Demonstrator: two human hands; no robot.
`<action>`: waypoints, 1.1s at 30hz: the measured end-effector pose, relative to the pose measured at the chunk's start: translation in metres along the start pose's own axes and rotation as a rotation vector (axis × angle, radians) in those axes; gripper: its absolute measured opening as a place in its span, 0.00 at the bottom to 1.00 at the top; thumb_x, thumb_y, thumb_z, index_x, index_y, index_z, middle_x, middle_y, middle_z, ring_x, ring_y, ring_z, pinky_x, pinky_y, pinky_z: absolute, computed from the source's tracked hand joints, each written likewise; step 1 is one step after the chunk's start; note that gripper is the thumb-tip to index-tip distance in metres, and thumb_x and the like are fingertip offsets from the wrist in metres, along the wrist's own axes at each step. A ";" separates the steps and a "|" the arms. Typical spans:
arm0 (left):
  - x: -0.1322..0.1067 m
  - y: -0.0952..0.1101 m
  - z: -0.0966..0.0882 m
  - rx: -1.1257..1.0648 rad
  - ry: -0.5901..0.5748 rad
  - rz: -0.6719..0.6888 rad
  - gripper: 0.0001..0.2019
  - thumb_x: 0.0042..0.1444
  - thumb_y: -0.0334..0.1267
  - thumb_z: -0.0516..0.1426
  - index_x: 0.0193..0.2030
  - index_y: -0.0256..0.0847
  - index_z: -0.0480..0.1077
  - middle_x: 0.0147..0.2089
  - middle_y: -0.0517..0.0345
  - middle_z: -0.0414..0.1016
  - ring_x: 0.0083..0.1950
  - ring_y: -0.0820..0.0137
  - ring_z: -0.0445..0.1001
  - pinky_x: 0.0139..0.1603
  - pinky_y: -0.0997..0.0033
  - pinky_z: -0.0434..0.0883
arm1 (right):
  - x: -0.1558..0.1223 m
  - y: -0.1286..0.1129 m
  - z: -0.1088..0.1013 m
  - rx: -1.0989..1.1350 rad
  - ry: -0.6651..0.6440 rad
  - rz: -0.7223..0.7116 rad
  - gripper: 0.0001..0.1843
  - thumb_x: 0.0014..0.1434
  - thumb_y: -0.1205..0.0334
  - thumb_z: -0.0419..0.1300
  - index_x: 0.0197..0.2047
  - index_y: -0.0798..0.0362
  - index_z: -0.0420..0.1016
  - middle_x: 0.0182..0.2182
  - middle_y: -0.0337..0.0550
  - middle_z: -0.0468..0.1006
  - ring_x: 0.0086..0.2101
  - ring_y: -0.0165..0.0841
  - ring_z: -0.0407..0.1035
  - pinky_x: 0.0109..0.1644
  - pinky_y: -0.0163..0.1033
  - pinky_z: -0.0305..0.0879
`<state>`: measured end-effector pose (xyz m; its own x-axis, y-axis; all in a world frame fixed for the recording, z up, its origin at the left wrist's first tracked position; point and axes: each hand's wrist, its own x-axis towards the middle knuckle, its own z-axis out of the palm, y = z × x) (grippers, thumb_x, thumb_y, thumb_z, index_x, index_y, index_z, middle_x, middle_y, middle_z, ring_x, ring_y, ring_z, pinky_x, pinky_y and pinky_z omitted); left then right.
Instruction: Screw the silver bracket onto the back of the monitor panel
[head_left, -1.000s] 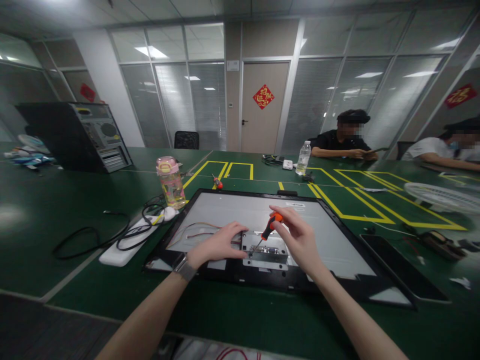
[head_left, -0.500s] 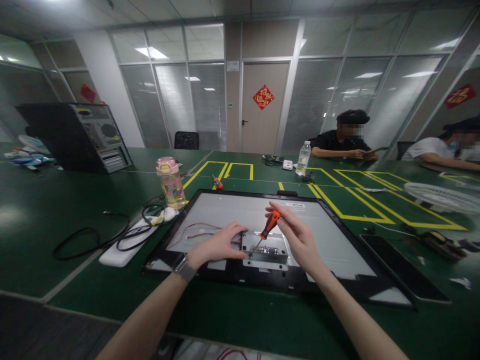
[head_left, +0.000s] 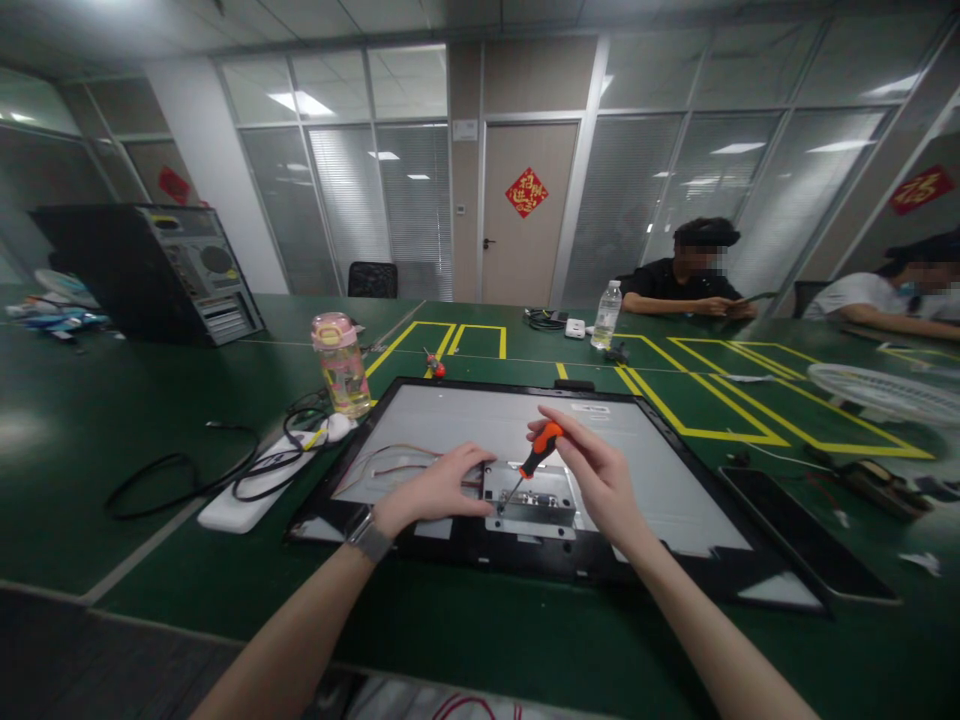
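Note:
My right hand (head_left: 592, 462) grips the orange and black handle of a screwdriver (head_left: 541, 450). The tool is tilted, and its tip points down at the left part of a silver metal bracket (head_left: 559, 522). My left hand (head_left: 442, 487) lies at the bracket's left edge, thumb and fingers apart around its corner. The bracket sits on the grey back of a flat display panel (head_left: 660, 460) with a black frame. Thin wires (head_left: 382, 457) run over the panel left of the bracket.
Left of the panel are a white power strip (head_left: 259, 487), black cables and a pink-lidded bottle (head_left: 341, 365). A second screwdriver (head_left: 435, 367) lies behind. At right is a black slab (head_left: 806, 535). A computer case (head_left: 150, 275) stands far left. Two people (head_left: 690, 275) sit across the table.
My right hand and the screwdriver handle have shifted very slightly. My left hand, the bracket and the panel stay in place.

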<state>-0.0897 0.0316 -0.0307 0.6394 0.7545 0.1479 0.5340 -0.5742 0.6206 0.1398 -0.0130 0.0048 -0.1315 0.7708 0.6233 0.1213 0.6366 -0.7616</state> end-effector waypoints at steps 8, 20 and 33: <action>0.000 0.004 -0.001 -0.012 -0.004 -0.010 0.31 0.47 0.43 0.64 0.59 0.45 0.63 0.55 0.53 0.65 0.55 0.59 0.67 0.57 0.63 0.65 | 0.002 0.003 0.000 -0.089 0.067 -0.047 0.10 0.60 0.59 0.59 0.44 0.47 0.77 0.39 0.44 0.75 0.40 0.37 0.71 0.44 0.44 0.69; 0.000 0.000 0.000 -0.029 0.006 0.013 0.30 0.48 0.43 0.65 0.58 0.46 0.64 0.56 0.53 0.65 0.56 0.60 0.67 0.58 0.63 0.64 | 0.002 0.003 0.001 -0.164 0.118 -0.091 0.11 0.59 0.60 0.61 0.45 0.46 0.78 0.35 0.43 0.77 0.36 0.36 0.72 0.42 0.44 0.70; -0.001 0.004 -0.001 -0.024 0.001 -0.005 0.31 0.47 0.43 0.64 0.59 0.45 0.64 0.56 0.52 0.65 0.55 0.60 0.67 0.57 0.63 0.65 | 0.003 -0.001 0.000 -0.045 0.071 -0.009 0.13 0.60 0.59 0.58 0.48 0.47 0.76 0.38 0.45 0.77 0.39 0.37 0.73 0.43 0.44 0.72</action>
<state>-0.0890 0.0289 -0.0274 0.6365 0.7575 0.1452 0.5236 -0.5626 0.6398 0.1390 -0.0119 0.0075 -0.0630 0.7639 0.6422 0.1646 0.6426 -0.7483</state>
